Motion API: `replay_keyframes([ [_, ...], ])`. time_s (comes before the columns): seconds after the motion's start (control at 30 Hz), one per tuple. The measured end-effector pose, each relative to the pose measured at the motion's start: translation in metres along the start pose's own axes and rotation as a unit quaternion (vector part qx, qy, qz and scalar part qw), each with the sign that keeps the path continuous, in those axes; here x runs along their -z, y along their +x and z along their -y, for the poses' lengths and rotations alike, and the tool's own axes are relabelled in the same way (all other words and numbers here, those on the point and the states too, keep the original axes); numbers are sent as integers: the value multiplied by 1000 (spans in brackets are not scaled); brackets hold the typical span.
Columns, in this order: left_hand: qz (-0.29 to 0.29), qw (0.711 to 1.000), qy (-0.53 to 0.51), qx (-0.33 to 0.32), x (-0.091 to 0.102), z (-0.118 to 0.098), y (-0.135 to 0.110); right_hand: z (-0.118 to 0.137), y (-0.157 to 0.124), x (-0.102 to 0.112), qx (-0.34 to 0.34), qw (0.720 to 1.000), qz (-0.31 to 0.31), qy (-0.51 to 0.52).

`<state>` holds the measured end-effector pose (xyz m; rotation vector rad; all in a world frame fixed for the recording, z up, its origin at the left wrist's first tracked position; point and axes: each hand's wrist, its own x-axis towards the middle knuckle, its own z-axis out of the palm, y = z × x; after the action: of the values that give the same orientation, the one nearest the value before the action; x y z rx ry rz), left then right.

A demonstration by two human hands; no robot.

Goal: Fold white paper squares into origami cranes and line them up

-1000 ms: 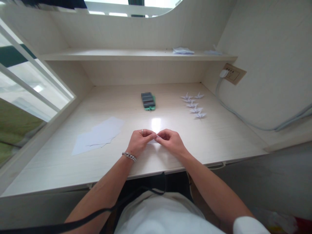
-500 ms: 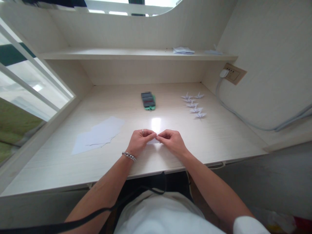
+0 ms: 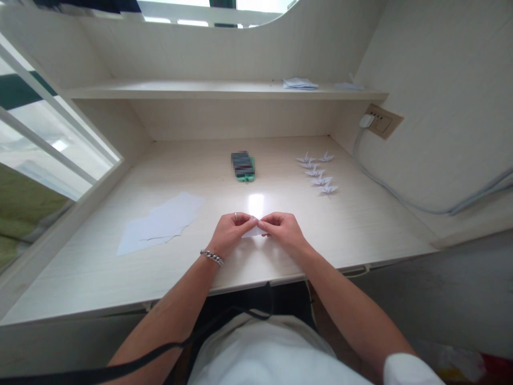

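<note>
A small piece of white folded paper [image 3: 253, 231] is pinched between my two hands, just above the desk near its front edge. My left hand [image 3: 232, 231], with a ring and a chain bracelet, grips the paper's upper left between thumb and fingers. From the other side my right hand [image 3: 284, 230] pinches it, the two thumbs almost meeting at the top. Much of the paper is hidden behind the fingers. Several folded paper cranes [image 3: 319, 174] stand to the right, beyond my right hand. Overlapping white paper sheets [image 3: 164, 222] lie to the left.
A green-edged dark object [image 3: 243, 167], blurred out, lies at the desk's middle back. Folded papers [image 3: 300, 84] rest on the shelf [image 3: 192, 89]. A grey cable [image 3: 395, 193] runs from the socket [image 3: 382, 122] along the right wall. A railing [image 3: 56, 101] borders the left.
My fingers have shifted slightly on the paper, and a little more of it shows between the hands. The cranes and sheets stay where they were.
</note>
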<state>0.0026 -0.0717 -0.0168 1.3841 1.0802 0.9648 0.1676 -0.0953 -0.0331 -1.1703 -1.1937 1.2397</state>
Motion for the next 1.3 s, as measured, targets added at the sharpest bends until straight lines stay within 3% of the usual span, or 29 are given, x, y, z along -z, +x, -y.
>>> replay_keyframes([
  [0.33,5,1000,-17,14,-1,2,0,1,-1,0,1,1000,11,-4],
  [0.53,-51,998,-42,-3,-1,2,1,-2,0,4,3,1000,23,-2],
  [0.73,-13,999,-38,18,-1,1,2,1,-3,4,30,999,33,-30],
  [1.03,-31,998,-47,-8,1,-1,1,3,-6,5,65,997,27,-38],
  [1.3,-38,999,-26,-9,2,0,1,3,-2,7,3,999,40,17],
])
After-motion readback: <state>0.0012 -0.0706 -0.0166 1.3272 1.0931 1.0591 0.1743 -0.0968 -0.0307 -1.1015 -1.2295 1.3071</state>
